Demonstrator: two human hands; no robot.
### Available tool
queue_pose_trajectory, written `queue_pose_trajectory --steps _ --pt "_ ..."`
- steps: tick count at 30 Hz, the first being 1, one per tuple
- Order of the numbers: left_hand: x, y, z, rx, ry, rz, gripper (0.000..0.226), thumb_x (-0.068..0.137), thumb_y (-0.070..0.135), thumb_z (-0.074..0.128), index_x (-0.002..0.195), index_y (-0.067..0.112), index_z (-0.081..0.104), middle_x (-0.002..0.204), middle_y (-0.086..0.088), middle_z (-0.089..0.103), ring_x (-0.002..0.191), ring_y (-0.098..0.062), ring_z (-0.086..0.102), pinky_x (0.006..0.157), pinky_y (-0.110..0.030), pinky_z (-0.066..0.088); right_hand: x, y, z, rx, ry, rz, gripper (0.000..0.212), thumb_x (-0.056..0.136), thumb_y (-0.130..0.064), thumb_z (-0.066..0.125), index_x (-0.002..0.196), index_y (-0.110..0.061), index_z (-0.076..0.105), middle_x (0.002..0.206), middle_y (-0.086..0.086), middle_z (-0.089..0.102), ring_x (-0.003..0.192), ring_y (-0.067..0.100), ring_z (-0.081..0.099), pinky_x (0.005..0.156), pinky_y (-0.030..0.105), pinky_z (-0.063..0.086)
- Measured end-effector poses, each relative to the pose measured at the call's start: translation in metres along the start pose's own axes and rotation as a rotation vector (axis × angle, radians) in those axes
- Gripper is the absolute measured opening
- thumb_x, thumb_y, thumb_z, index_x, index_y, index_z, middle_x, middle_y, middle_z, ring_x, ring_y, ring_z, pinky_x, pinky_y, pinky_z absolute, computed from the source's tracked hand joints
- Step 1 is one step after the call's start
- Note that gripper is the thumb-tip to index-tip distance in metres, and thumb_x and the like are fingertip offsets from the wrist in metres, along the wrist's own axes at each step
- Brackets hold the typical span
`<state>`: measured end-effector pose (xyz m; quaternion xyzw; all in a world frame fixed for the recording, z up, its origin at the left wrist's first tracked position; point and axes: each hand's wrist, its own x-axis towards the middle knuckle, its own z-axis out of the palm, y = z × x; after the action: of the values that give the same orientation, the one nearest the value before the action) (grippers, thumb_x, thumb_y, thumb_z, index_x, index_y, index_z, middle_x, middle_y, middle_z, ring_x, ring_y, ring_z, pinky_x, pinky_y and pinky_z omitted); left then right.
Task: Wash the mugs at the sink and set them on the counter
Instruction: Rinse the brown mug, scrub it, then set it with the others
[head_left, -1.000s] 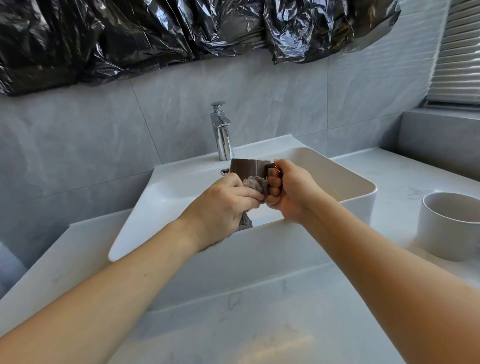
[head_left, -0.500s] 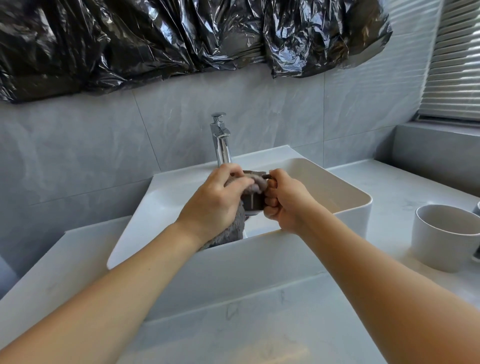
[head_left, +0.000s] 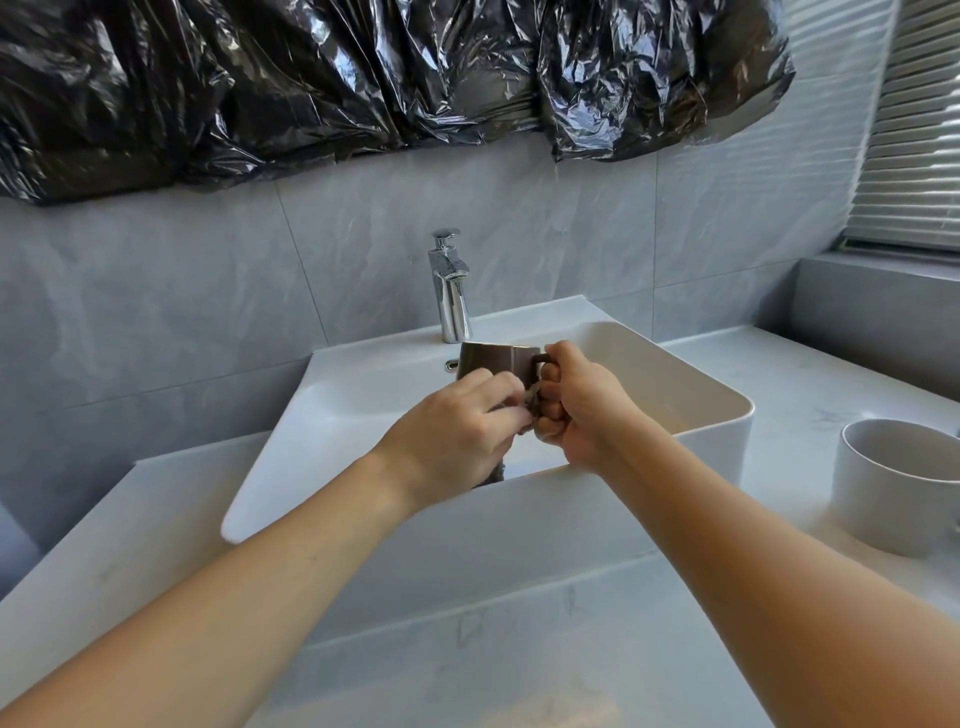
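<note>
We are mid-scrub: our right hand (head_left: 576, 410) curls its fingers through the brown mug's (head_left: 493, 360) handle above the sink (head_left: 717, 410), our left hand (head_left: 457, 441) pinching the cloth (head_left: 529, 401) against it. Next probably rinsing, then the tabletop (head_left: 810, 384).
</note>
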<state>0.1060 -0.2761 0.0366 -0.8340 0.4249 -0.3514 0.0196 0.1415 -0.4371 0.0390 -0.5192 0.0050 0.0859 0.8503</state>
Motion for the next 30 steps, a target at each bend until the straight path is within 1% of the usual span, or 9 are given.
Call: queue_pose_trajectory --steps 5,7,11,13,15,17,19,26,30 --pt "0.020 -0.005 -0.011 -0.047 0.267 -0.237 0.011 0.092 0.004 0.062 0.098 0.002 0.071 0.094 -0.012 0.060 0.083 -0.028 0.059 0.075 -0.036 0.052 0.002 0.001 0.000 -0.005 -0.015 -0.005 0.053 0.095 -0.025 0.048 0.045 -0.025 0.032 0.051 -0.005 0.016 0.048 0.014 0.010 0.050 0.026 0.008" --pt "0.016 -0.006 -0.011 -0.060 0.244 -0.193 0.010 0.091 0.001 0.064 0.096 0.002 0.072 0.094 -0.012 0.060 0.082 -0.028 0.059 0.075 -0.035 0.051 0.003 0.000 -0.001 0.035 -0.009 0.006 0.053 0.094 -0.024 0.050 0.044 -0.026 0.031 0.051 -0.005 0.015 0.047 0.014 0.010 0.050 0.025 0.008" --pt "-0.008 -0.008 -0.009 -0.099 0.045 -0.026 0.009 0.093 0.003 0.064 0.096 0.003 0.072 0.097 -0.010 0.060 0.076 -0.027 0.055 0.068 -0.038 0.050 0.004 0.000 -0.002 0.085 0.024 0.013 0.053 0.092 -0.023 0.050 0.043 -0.026 0.028 0.049 -0.006 0.016 0.042 0.012 0.011 0.050 0.024 0.009" --pt "-0.009 -0.013 -0.012 -0.085 0.011 0.014 0.010 0.094 0.005 0.063 0.097 0.004 0.072 0.097 -0.010 0.061 0.076 -0.026 0.055 0.067 -0.038 0.050 0.005 0.001 -0.001 0.069 0.042 0.015 0.049 0.091 -0.023 0.051 0.047 -0.025 0.029 0.049 -0.006 0.016 0.042 0.013 0.011 0.050 0.024 0.009" --pt "-0.001 -0.017 -0.016 -0.099 0.069 -0.036 0.010 0.094 0.006 0.063 0.097 0.005 0.072 0.096 -0.010 0.060 0.077 -0.026 0.056 0.068 -0.037 0.051 0.005 0.001 -0.001 0.072 0.052 0.009 0.042 0.091 -0.022 0.052 0.055 -0.025 0.030 0.049 -0.006 0.016 0.042 0.013 0.011 0.050 0.024 0.008" --pt "0.007 -0.018 -0.020 -0.152 0.205 -0.192 0.012 0.093 0.006 0.064 0.099 0.005 0.074 0.097 -0.010 0.060 0.079 -0.025 0.059 0.070 -0.035 0.051 0.005 0.000 -0.001 0.065 0.024 0.016 0.039 0.090 -0.022 0.052 0.059 -0.026 0.029 0.050 -0.006 0.013 0.043 0.013 0.010 0.050 0.024 0.007" --pt "0.008 -0.017 -0.021 -0.172 0.277 -0.261 0.012 0.092 0.006 0.065 0.101 0.004 0.074 0.099 -0.009 0.061 0.082 -0.024 0.060 0.073 -0.034 0.052 0.006 0.000 -0.002 0.077 0.009 0.023 0.041 0.090 -0.022 0.052 0.059 -0.027 0.026 0.049 -0.006 0.012 0.044 0.013 0.009 0.050 0.023 0.007" --pt "-0.010 -0.016 -0.028 -0.163 0.092 -0.050 0.011 0.093 0.001 0.062 0.098 0.003 0.072 0.098 -0.011 0.059 0.083 -0.027 0.057 0.073 -0.037 0.050 0.009 -0.004 -0.007 0.147 0.005 0.053 0.050 0.088 -0.022 0.049 0.045 -0.025 0.023 0.047 -0.005 0.012 0.048 0.015 0.006 0.052 0.024 0.007" --pt "0.012 -0.030 -0.039 -0.232 0.256 -0.232 0.012 0.092 0.002 0.063 0.095 0.006 0.074 0.097 -0.008 0.061 0.083 -0.022 0.060 0.075 -0.035 0.050 0.009 -0.005 -0.006 0.108 -0.051 0.089 0.047 0.087 -0.021 0.049 0.050 -0.026 0.020 0.048 -0.005 0.011 0.048 0.015 0.006 0.049 0.023 0.008"
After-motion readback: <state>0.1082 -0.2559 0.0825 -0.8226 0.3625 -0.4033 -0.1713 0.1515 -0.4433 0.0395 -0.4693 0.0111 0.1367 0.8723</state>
